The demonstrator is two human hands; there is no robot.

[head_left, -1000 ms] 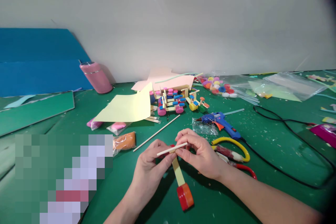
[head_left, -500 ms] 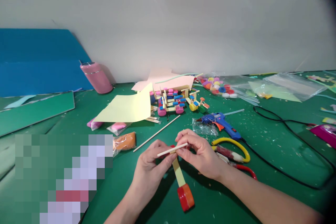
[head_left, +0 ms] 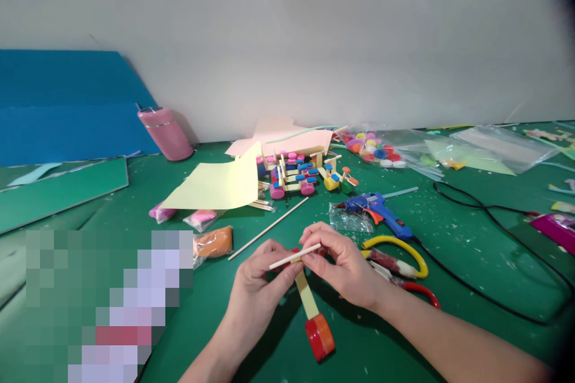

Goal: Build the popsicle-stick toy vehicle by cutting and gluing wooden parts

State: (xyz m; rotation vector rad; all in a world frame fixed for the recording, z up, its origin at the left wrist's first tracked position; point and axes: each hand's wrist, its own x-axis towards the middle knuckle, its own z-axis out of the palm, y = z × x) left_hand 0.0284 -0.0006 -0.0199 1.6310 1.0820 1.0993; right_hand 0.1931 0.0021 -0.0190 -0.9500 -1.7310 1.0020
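My left hand and my right hand are closed on the far end of a small craft-stick model in front of me. Its flat pale stick runs down toward me and ends in a joined red and orange bottle cap pair. More red shows at the far end, mostly covered by my fingers. Across the top, between both hands, lies a short thin wooden rod. My fingertips hide how the rod meets the model.
A blue glue gun lies to the right, its black cord looping across the green table. Yellow-handled pliers lie near my right wrist. Ahead are a long rod, yellow paper and several small models. A pink tumbler stands back left.
The near end with the red and orange caps has shifted very slightly to the right. Both hands keep their hold.
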